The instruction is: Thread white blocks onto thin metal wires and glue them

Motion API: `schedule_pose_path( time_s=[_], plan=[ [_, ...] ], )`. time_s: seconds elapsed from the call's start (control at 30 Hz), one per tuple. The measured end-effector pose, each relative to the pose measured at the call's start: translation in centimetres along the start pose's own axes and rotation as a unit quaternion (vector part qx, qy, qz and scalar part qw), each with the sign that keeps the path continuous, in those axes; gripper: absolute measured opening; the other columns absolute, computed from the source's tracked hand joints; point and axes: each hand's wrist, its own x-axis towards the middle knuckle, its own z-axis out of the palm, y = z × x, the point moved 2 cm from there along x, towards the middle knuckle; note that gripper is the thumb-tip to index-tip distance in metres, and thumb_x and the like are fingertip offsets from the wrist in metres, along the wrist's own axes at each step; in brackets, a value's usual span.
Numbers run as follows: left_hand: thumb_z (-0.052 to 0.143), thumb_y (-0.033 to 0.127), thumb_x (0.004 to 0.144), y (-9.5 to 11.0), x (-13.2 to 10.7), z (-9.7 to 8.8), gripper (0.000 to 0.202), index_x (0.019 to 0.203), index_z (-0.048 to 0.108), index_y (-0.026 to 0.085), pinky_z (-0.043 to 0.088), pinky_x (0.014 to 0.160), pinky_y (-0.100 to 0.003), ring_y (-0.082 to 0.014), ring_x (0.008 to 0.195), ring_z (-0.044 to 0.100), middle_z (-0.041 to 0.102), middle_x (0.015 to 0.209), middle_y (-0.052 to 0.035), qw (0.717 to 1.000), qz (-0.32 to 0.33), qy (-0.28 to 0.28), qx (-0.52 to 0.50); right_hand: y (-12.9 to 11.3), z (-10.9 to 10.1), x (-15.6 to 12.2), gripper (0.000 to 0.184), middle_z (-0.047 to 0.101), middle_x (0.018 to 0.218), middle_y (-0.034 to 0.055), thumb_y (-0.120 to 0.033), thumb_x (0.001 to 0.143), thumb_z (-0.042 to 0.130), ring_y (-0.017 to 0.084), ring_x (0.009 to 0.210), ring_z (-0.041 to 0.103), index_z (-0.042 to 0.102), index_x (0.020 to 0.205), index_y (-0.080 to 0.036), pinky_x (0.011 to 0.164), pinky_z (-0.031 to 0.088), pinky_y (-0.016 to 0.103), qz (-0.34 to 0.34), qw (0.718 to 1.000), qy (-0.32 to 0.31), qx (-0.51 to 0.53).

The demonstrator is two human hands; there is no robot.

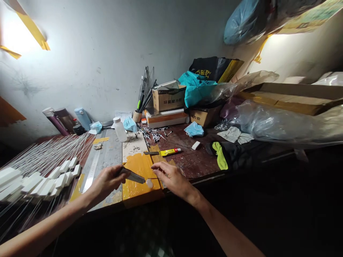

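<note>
My left hand (108, 180) is closed round the near end of a flat grey blade-like strip (134, 176). The strip's far end points right, over a board covered in yellow tape (136, 194). Just off its tip, a small whitish translucent blob (149, 183) lies on the tape. My right hand (171, 178) hovers over the board's right side, its thumb and fingers pinched together. Whatever may be between those fingertips is too small to make out. Beyond the hands lies a yellow glue tube (169, 152) with a red cap, beside a dark flat blade (151, 153).
Many thin rods with white blocks (61, 180) crowd the left side, near a steel ruler (92, 171). Behind the board stand a white bottle (119, 129) and a cup of rods (137, 116). Cardboard boxes (168, 100), blue masks (194, 129) and plastic bags (278, 121) fill the back right.
</note>
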Motion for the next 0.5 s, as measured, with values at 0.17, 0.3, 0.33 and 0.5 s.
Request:
schedule_pose_path(
  time_s=[0.17,0.3,0.33,0.5],
  plan=[
    [0.050,0.044,0.087,2.3,-0.3,0.9,0.031,0.072,0.052,0.017,0.025,0.048,-0.022,-0.0105,0.054,0.032,0.034,0.059,0.0050,0.992,0.075,0.026,0.097,-3.7,2.0,0.8,0.022,0.066,0.103,0.0050,-0.032,0.093,0.052,0.017,0.092,0.063,0.060,0.111,-0.021,0.079,0.050,0.028,-0.012,0.994,-0.023,0.102],
    [0.054,0.043,0.085,2.9,-0.3,1.7,0.031,0.070,0.054,0.016,0.027,0.050,-0.022,-0.0105,0.055,0.033,0.038,0.058,0.0042,0.988,0.101,0.047,0.109,-3.9,3.0,1.3,0.014,0.065,0.092,0.0021,-0.030,0.092,0.052,0.015,0.085,0.062,0.062,0.099,-0.022,0.076,0.049,0.027,-0.015,0.992,0.009,0.121],
    [0.054,0.043,0.084,2.9,-0.3,1.8,0.030,0.073,0.057,0.016,0.031,0.051,-0.022,-0.0112,0.056,0.037,0.043,0.060,0.0031,0.990,0.105,0.046,0.087,-3.8,3.1,1.3,0.014,0.064,0.089,0.0016,-0.029,0.092,0.051,0.015,0.084,0.061,0.062,0.097,-0.022,0.076,0.049,0.027,-0.010,0.992,0.013,0.126],
    [0.056,0.038,0.083,3.0,-0.5,1.5,0.026,0.092,0.064,0.015,0.044,0.064,-0.026,-0.0166,0.070,0.054,0.061,0.079,-0.0042,0.989,0.131,0.069,-0.015,-3.4,3.3,1.1,0.014,0.062,0.086,0.0011,-0.030,0.092,0.051,0.016,0.083,0.060,0.060,0.095,-0.021,0.074,0.049,0.027,0.027,0.988,0.013,0.149]
  ],
)
